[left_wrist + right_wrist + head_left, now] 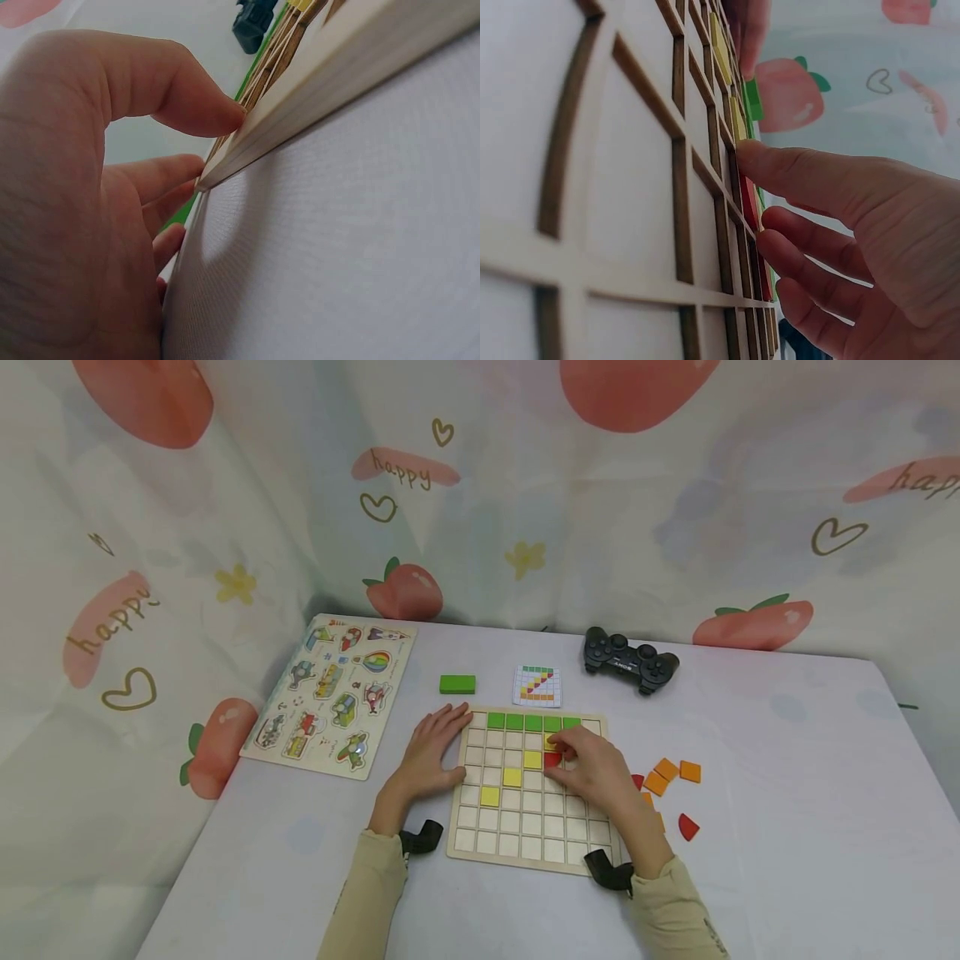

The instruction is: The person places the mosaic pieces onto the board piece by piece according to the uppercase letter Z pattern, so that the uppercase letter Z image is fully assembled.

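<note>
A square wooden grid board (pixel 517 862) lies on the table, with green squares (pixel 514 722) along its far row. Yellow squares (pixel 512 777) run diagonally across its cells. My right hand (pixel 600 772) is over the board's right half, its thumb and fingers pinching a red quarter-circle piece (pixel 552 760) at a cell beside a yellow square. In the right wrist view that red piece (pixel 748 201) shows between thumb and fingers. My left hand (pixel 430 752) rests at the board's left edge, fingers extended towards the far corner, thumb (pixel 217 120) touching the wooden rim.
Orange squares (pixel 690 772) and red quarter-circle pieces (pixel 687 827) lie loose right of the board. Beyond it are a green block (pixel 457 684), a pattern card (pixel 537 686) and a black game controller (pixel 630 661). A picture puzzle board (pixel 330 693) lies on the left.
</note>
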`<state>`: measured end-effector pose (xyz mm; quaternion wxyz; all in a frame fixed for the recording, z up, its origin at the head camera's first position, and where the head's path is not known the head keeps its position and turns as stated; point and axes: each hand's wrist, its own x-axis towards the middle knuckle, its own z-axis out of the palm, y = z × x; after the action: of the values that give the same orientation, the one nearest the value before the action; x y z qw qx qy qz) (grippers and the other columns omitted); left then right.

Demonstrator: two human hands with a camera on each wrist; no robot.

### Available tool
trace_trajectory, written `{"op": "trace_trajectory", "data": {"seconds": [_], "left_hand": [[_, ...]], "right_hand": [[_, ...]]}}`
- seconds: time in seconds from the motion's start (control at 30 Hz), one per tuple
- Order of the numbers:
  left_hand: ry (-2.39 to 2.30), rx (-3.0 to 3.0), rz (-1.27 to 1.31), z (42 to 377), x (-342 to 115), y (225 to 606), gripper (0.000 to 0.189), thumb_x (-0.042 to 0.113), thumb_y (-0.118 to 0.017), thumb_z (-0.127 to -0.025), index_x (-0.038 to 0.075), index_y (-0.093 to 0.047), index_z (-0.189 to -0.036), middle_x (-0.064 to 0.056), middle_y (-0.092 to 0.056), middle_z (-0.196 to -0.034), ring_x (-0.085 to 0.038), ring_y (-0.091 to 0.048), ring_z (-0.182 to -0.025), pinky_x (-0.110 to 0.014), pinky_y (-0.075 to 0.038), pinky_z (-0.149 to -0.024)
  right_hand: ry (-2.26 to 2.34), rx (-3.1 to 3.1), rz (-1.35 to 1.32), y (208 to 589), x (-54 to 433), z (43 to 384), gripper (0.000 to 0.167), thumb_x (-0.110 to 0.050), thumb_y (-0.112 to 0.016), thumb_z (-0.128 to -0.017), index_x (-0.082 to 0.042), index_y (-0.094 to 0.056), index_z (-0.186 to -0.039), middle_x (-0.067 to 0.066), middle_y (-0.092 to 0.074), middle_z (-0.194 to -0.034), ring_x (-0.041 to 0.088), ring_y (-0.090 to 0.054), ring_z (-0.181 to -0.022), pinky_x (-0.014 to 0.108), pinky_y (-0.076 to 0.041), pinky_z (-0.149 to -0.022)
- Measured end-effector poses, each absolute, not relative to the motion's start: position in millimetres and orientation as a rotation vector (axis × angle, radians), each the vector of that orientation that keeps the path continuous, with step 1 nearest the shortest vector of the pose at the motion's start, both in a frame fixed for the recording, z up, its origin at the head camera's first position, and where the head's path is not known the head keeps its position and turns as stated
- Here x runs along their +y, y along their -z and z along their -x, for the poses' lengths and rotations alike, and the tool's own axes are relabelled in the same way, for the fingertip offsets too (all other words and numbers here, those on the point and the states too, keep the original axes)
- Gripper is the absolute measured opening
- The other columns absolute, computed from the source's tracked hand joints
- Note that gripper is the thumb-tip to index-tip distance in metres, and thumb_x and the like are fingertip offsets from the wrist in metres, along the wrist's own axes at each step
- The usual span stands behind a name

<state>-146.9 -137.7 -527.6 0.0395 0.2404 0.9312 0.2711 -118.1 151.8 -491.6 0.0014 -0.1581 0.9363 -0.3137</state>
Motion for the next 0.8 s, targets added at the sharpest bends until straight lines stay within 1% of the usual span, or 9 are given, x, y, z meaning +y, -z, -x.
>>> {"op": "trace_trajectory", "data": {"seconds": [0.13,0.27,0.43,0.53,0.63,0.73,0.8], "left_hand": [[-0.835,2.857,-0.743,147,-136,527,0.086,0.029,-0.060,-0.071,0.011,-0.039,-0.152,-0.003,-0.029,-0.161,-0.024,-0.016,-0.150,-0.050,-0.009,-0.120],[-0.849,2.865,-0.745,146,-137,528,0.086,0.029,-0.061,-0.070,0.011,-0.040,-0.151,-0.003,-0.030,-0.160,-0.025,-0.017,-0.149,-0.050,-0.010,-0.120],[-0.854,2.863,-0.759,146,-137,529,0.086,0.030,-0.061,-0.070,0.011,-0.039,-0.151,-0.004,-0.030,-0.160,-0.026,-0.017,-0.149,-0.051,-0.010,-0.120],[-0.867,2.861,-0.763,145,-138,528,0.086,0.030,-0.060,-0.069,0.010,-0.040,-0.151,-0.004,-0.030,-0.160,-0.026,-0.017,-0.149,-0.051,-0.011,-0.120],[-0.865,2.857,-0.760,145,-138,527,0.086,0.030,-0.060,-0.069,0.010,-0.040,-0.151,-0.004,-0.030,-0.160,-0.027,-0.017,-0.149,-0.051,-0.011,-0.120],[-0.854,2.860,-0.752,145,-137,527,0.087,0.030,-0.059,-0.069,0.010,-0.040,-0.151,-0.004,-0.030,-0.160,-0.026,-0.017,-0.149,-0.050,-0.010,-0.120],[-0.859,2.861,-0.750,144,-137,527,0.086,0.030,-0.060,-0.069,0.010,-0.040,-0.151,-0.004,-0.030,-0.160,-0.026,-0.017,-0.149,-0.050,-0.010,-0.120]], "right_hand": [[1.024,2.901,0.437,488,158,118,0.037,-0.019,-0.082,-0.079,-0.004,-0.070,-0.111,0.003,-0.065,-0.093,0.018,-0.058,-0.082,0.036,-0.050,-0.073],[1.063,2.860,0.358,480,177,118,0.034,-0.016,-0.076,-0.084,-0.003,-0.068,-0.114,0.007,-0.067,-0.100,0.023,-0.062,-0.089,0.042,-0.052,-0.080],[0.996,2.842,0.307,472,217,112,0.035,-0.011,-0.075,-0.083,-0.001,-0.067,-0.115,0.011,-0.066,-0.102,0.029,-0.060,-0.093,0.047,-0.052,-0.083],[0.925,2.803,0.264,470,238,108,0.037,-0.012,-0.078,-0.081,-0.001,-0.067,-0.115,0.010,-0.066,-0.103,0.028,-0.059,-0.093,0.046,-0.051,-0.083],[0.893,2.773,0.188,471,250,105,0.040,-0.013,-0.080,-0.079,-0.002,-0.067,-0.116,0.010,-0.066,-0.101,0.027,-0.057,-0.091,0.042,-0.051,-0.079],[0.896,2.800,0.094,473,252,109,0.040,-0.014,-0.078,-0.082,-0.002,-0.065,-0.117,0.011,-0.066,-0.098,0.027,-0.056,-0.088,0.040,-0.051,-0.075],[0.899,2.845,0.036,476,250,113,0.039,-0.014,-0.076,-0.083,-0.001,-0.064,-0.118,0.014,-0.066,-0.099,0.030,-0.057,-0.088,0.043,-0.052,-0.075]]}}
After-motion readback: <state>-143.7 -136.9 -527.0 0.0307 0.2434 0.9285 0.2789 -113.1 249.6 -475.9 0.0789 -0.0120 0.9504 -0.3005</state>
